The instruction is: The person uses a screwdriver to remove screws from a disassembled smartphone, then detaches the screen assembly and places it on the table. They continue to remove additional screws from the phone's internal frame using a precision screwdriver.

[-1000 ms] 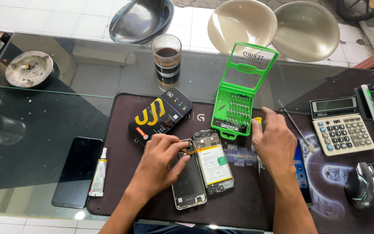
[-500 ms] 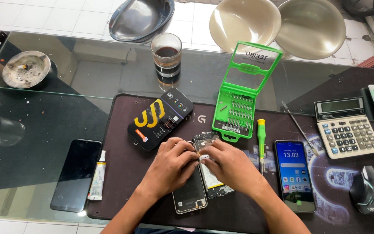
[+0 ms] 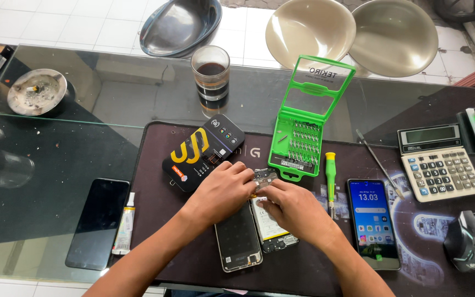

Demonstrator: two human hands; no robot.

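Note:
Both my hands meet over an opened phone [image 3: 273,231] lying on the dark desk mat [image 3: 155,165]. My left hand [image 3: 221,190] and my right hand [image 3: 292,206] pinch a small grey inner part [image 3: 263,177] at the phone's top end. Beside the opened phone lies its detached black screen panel [image 3: 238,242], partly under my left hand. A green-handled screwdriver [image 3: 331,173] lies just right of my right hand.
An open green screwdriver-bit case [image 3: 303,129] stands behind the hands, a black and yellow box [image 3: 202,151] to its left. A lit phone [image 3: 373,220], calculator [image 3: 440,162], mouse [image 3: 467,239] sit right. A dark phone [image 3: 98,223], glue tube [image 3: 124,231], glass of coffee [image 3: 211,77] sit left.
My right hand left the screwdriver beside the bit case and came left onto the opened phone. Both hands now grip a small part at its top.

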